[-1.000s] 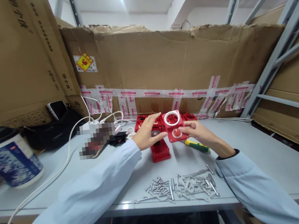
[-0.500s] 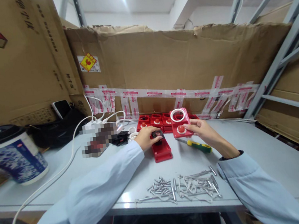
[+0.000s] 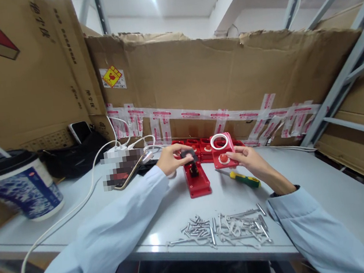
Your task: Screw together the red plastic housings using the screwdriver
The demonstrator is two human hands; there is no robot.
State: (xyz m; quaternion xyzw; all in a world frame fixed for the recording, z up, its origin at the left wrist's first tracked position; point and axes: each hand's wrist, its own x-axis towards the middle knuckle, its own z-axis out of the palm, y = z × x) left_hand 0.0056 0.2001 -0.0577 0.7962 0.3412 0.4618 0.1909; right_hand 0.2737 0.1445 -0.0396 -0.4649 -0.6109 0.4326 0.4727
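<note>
Both bare hands are occupied on my feed: the right hand (image 3: 253, 162) grips a flat red rectangular cover (image 3: 218, 154), bearing a white ring and a red round button, by its right edge, tilted to face me; the left hand (image 3: 170, 158) pinches a black round-topped part (image 3: 193, 169) between thumb and fingers. Behind them I see a tall brown cardboard panel (image 3: 177, 75), then the smooth grey tabletop (image 3: 323, 181). A row of red boxes (image 3: 207, 149) lines its back. Nearer, a red rectangular box (image 3: 199, 187) sits directly under the black part; I cannot tell whether they touch. Right of it lies a screwdriver with a green-and-yellow handle (image 3: 247, 180). Near the front edge I have heaped silver metal rods (image 3: 260, 209) and small silver screws (image 3: 197, 228).
</note>
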